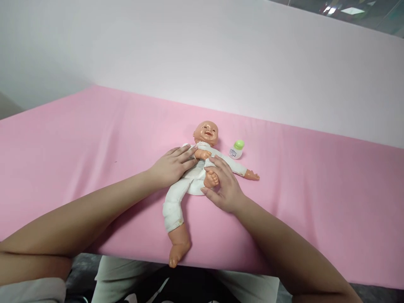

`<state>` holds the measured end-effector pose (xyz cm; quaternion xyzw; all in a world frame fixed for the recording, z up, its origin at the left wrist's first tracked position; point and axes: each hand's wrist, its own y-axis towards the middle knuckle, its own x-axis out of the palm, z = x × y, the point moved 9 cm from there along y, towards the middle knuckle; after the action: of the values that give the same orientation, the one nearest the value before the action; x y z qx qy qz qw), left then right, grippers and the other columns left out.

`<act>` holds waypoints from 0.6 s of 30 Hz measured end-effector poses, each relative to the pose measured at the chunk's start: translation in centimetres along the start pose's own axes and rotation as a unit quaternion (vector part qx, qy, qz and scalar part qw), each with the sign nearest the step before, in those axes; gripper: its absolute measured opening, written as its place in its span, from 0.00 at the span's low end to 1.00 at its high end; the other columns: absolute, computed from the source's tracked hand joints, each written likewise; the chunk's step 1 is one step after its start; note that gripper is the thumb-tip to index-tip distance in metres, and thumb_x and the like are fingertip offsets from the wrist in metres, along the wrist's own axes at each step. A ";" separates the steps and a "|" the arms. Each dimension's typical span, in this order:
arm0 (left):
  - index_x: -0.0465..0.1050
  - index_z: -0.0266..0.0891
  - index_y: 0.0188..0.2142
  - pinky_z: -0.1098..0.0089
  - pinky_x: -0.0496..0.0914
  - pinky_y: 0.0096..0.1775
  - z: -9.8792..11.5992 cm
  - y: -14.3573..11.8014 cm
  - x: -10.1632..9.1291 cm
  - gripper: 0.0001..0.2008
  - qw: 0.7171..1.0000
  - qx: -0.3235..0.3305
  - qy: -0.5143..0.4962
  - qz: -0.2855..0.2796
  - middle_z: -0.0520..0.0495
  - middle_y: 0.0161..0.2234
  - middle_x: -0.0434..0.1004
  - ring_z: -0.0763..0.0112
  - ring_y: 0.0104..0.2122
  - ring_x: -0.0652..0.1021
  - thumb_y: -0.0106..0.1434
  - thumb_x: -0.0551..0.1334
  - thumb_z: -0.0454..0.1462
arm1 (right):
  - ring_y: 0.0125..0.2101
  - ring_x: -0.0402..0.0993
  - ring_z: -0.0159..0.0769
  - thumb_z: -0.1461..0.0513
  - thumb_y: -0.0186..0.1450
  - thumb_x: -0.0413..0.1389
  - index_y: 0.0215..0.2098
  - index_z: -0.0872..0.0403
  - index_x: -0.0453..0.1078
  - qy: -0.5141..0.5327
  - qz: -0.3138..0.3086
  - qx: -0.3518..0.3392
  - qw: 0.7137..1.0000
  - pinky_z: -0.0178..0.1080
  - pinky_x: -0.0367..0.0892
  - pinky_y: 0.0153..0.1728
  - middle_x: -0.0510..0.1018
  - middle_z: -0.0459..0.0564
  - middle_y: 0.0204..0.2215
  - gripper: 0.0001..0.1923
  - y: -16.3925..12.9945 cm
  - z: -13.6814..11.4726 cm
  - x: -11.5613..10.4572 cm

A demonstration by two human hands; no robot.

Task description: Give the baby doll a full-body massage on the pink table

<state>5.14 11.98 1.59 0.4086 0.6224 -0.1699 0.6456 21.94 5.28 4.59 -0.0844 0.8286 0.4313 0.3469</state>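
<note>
A baby doll in a white cloth suit lies on its back, head away from me. My left hand lies flat across the doll's bent arm and chest, fingers stretched out. Just past its fingertips, the doll's small hand rests on the chest. My right hand curls round the doll's raised foot, with the thumb below and the fingers above. That leg is folded up toward the belly. The other leg stretches toward me, its foot at the table edge. The doll's other arm reaches out to the right.
A small clear bottle with a green cap stands beside the doll's head and outstretched arm. Pink cloth with soft creases covers the table. A white wall rises along the back. My lap shows below the near edge.
</note>
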 end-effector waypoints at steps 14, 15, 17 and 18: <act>0.51 0.37 0.79 0.47 0.57 0.73 -0.3 0.1 0.8 0.32 0.999 -0.020 -0.039 -0.001 0.40 0.78 0.53 0.45 0.78 0.53 0.79 0.50 0.41 | 0.65 0.70 0.60 0.49 0.66 0.65 0.58 0.50 0.71 -0.058 0.054 -0.093 0.992 0.63 0.68 0.63 0.79 0.59 0.60 0.26 0.0 -3.9 -1.7; 0.52 0.37 0.79 0.47 0.56 0.73 -0.4 0.1 0.9 0.32 0.998 -0.028 -0.047 0.004 0.40 0.78 0.54 0.46 0.77 0.54 0.79 0.49 0.41 | 0.62 0.73 0.60 0.47 0.65 0.66 0.57 0.49 0.72 -0.063 0.054 -0.104 0.991 0.61 0.69 0.60 0.81 0.58 0.57 0.27 -0.1 -4.5 -1.8; 0.51 0.34 0.78 0.49 0.57 0.74 -1.1 0.0 0.8 0.33 0.995 -0.062 -0.076 0.023 0.37 0.77 0.55 0.49 0.77 0.56 0.78 0.49 0.41 | 0.54 0.77 0.56 0.43 0.63 0.67 0.52 0.49 0.73 -0.048 0.043 -0.129 0.989 0.58 0.70 0.55 0.85 0.54 0.50 0.27 -0.3 -6.0 -1.9; 0.48 0.32 0.79 0.50 0.58 0.74 -1.7 -0.1 0.8 0.34 0.991 -0.088 -0.095 0.033 0.35 0.77 0.56 0.50 0.76 0.58 0.78 0.50 0.42 | 0.50 0.78 0.53 0.42 0.62 0.67 0.50 0.50 0.74 -0.027 0.031 -0.145 0.989 0.56 0.70 0.51 0.85 0.53 0.47 0.27 -0.5 -6.7 -1.7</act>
<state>4.11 13.39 1.01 0.3524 0.5570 -0.1315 0.7404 20.10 -0.50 7.97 -0.0967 0.7498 0.5594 0.3399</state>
